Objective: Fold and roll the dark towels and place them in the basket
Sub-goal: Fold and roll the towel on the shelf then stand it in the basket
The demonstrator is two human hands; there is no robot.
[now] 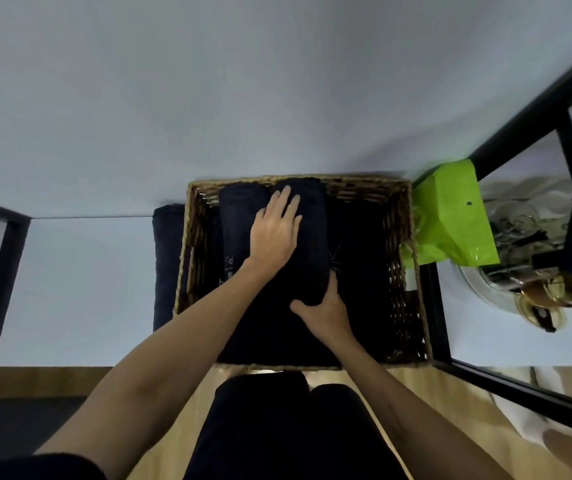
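The person's dark-clad legs (288, 427) fill the bottom centre of the frame, above a wooden floor (426, 389). Both bare forearms reach up from the lower corners into a woven basket (412, 271) in the middle of the frame, which stands on a white surface (80, 289).

The left hand (275, 233) lies flat, fingers straight and spread, pressing on top of a rolled dark towel (312, 251) in the upper middle of the basket. The right hand (326, 310) grasps the near end of that same roll, thumb curled along its lower edge and fingers wrapped up its right side. A second rolled towel (236, 223) lies just beside it on the left, touching it, with some pale lettering near its lower end. The right part of the basket is too dark to make out.

Outside the basket, touching its left wall, another dark towel (166, 265) lies on the white surface. At the right of the basket a bright green bag (450, 216) leans against a black metal frame (506, 140). Further right, a clear plastic wrapping (516, 223) and something shiny and gold (551, 299) sit on a lower level. A second black frame (4, 258) stands at the left edge
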